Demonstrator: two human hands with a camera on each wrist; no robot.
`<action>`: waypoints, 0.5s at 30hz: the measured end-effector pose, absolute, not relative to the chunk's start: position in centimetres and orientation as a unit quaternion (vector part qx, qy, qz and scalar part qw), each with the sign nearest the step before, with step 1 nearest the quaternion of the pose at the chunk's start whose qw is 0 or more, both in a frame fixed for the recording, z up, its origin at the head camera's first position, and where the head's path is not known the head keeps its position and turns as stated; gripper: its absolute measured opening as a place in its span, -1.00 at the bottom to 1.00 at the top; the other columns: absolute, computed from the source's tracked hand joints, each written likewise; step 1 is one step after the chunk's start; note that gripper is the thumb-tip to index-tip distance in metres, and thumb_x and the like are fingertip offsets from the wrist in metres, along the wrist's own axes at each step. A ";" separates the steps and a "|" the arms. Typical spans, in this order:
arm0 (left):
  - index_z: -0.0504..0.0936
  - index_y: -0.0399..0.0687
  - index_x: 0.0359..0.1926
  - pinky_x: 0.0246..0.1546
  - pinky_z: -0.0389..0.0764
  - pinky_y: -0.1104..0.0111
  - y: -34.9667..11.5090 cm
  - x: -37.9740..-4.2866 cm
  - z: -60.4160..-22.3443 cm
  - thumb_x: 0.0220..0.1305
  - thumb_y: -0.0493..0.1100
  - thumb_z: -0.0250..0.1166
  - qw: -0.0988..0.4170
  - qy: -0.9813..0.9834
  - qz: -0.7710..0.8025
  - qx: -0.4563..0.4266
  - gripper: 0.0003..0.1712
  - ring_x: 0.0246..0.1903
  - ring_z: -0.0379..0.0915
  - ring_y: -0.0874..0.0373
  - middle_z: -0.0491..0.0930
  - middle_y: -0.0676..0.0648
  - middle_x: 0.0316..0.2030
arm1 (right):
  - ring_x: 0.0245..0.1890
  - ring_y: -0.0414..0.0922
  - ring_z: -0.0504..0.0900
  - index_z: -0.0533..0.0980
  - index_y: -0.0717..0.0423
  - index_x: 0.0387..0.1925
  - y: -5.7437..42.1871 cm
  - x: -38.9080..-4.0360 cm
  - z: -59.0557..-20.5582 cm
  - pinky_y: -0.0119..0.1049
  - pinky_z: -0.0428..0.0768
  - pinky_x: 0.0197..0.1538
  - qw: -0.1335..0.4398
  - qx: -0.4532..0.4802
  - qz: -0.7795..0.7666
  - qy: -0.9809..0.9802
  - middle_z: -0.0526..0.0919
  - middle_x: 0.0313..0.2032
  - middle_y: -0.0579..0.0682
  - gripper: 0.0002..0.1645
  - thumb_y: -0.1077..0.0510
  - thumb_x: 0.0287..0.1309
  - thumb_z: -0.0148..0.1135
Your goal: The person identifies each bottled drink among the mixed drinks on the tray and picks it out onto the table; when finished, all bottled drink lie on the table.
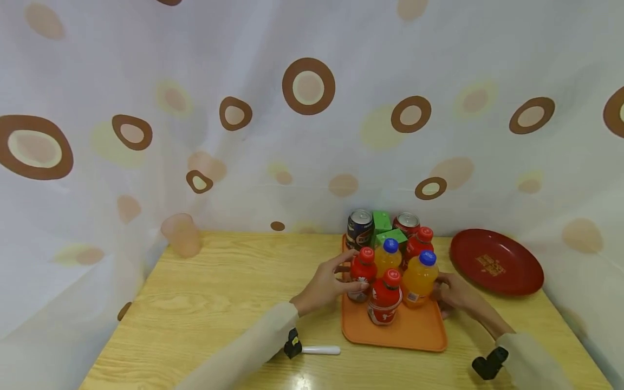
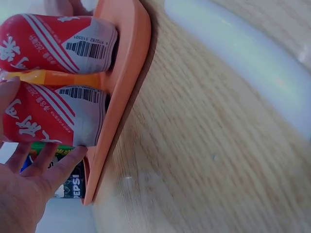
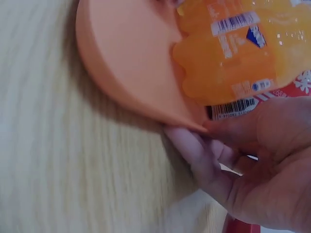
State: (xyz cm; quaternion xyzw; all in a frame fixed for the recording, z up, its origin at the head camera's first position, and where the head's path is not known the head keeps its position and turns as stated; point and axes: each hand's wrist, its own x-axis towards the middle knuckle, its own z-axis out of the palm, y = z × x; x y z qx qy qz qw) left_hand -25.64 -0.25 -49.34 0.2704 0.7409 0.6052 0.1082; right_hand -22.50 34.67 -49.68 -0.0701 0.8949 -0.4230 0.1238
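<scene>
My left hand (image 1: pixel 322 283) grips the leftmost red bottle (image 1: pixel 365 267), thumb across its front and fingers round its far side. The bottle stands upright on an orange tray (image 1: pixel 414 331). On the right, my right hand (image 1: pixel 457 294) pinches the tray's side rim, thumb above and fingers beneath, as the right wrist view shows. Right by it stands an orange drink bottle (image 1: pixel 419 279) with a blue cap. Another red bottle (image 1: pixel 385 300) is at the front, a second orange drink bottle (image 1: pixel 388 259) and red bottle (image 1: pixel 414 246) behind.
At the tray's back are a Pepsi can (image 1: pixel 359 230), a red can (image 1: pixel 407 221) and green boxes (image 1: pixel 390 236). A red plate (image 1: pixel 497 262) lies to the right. A pink cup (image 1: pixel 182 235) is at the far left corner, a white handle (image 1: pixel 322 350) near the front.
</scene>
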 end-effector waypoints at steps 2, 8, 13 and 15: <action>0.34 -0.01 0.56 0.14 0.69 0.20 -0.1 -25.7 -49.2 0.32 -0.20 0.50 0.104 0.741 0.606 0.268 -0.14 0.22 0.57 -0.12 0.49 -0.13 0.35 | -0.59 -0.11 0.58 0.43 0.60 0.15 34.6 -22.9 -49.5 -0.30 0.62 -0.52 0.117 -0.064 -0.425 0.895 0.61 -0.35 0.08 -0.58 0.37 0.35 0.09; 0.38 -0.02 0.54 0.21 0.65 0.03 0.0 -26.1 -49.1 0.30 -0.21 0.50 0.097 0.741 0.616 0.250 -0.17 0.23 0.55 -0.15 0.52 -0.16 0.34 | -0.57 -0.12 0.54 0.44 0.59 0.08 34.0 -23.7 -49.4 -0.31 0.57 -0.56 0.095 -0.051 -0.403 0.909 0.54 -0.40 0.10 -0.57 0.46 0.18 0.00; 0.46 -0.07 0.48 0.20 0.64 -0.05 -0.2 -25.9 -48.6 0.28 -0.24 0.51 0.083 0.733 0.630 0.243 -0.23 0.19 0.58 -0.18 0.59 -0.22 0.24 | -0.60 -0.13 0.58 0.26 0.66 0.34 33.7 -23.3 -49.5 -0.25 0.66 -0.56 0.114 -0.042 -0.408 0.905 0.55 -0.43 0.13 -0.37 0.44 0.26 0.02; 0.50 -0.07 0.44 0.20 0.64 -0.05 -0.3 -25.8 -48.4 0.28 -0.25 0.51 0.077 0.732 0.633 0.240 -0.28 0.17 0.59 -0.17 0.61 -0.22 0.19 | -0.62 -0.13 0.59 0.21 0.67 0.37 33.7 -23.1 -49.4 -0.24 0.68 -0.55 0.120 -0.037 -0.408 0.904 0.54 -0.45 0.12 -0.32 0.44 0.26 0.03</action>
